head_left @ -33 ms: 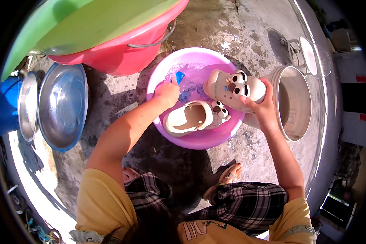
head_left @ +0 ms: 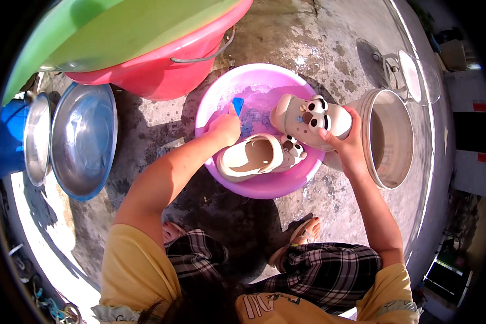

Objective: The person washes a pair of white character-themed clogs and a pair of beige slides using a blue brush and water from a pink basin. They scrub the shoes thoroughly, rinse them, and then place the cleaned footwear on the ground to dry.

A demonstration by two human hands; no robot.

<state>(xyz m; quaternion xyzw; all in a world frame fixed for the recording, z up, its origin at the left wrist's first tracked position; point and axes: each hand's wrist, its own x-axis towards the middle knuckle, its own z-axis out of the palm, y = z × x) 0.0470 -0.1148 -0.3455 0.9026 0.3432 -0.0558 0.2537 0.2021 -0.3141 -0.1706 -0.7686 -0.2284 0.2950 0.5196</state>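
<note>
Scrubbing, we grip the cream clog (head_left: 310, 120) in our right hand (head_left: 346, 144) above the purple basin (head_left: 213, 105), left hand (head_left: 225, 127) pinching the blue brush (head_left: 237, 105); firm strokes should serve best.

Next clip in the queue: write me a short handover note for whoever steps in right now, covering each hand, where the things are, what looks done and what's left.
Left hand: closed on a blue scrubber, down in the pink basin.
Right hand: grips one cream clog by its heel end, lifted over the basin's right side.
Second cream clog lies in the basin, opening up, near the front rim.
White bucket stands just right of the basin; red tub behind, metal bowls to the left.
Done: both clogs are at the basin, with soapy water in it.
Left: I cannot tell how clean either clog is; rinsing looks still to come.
</note>
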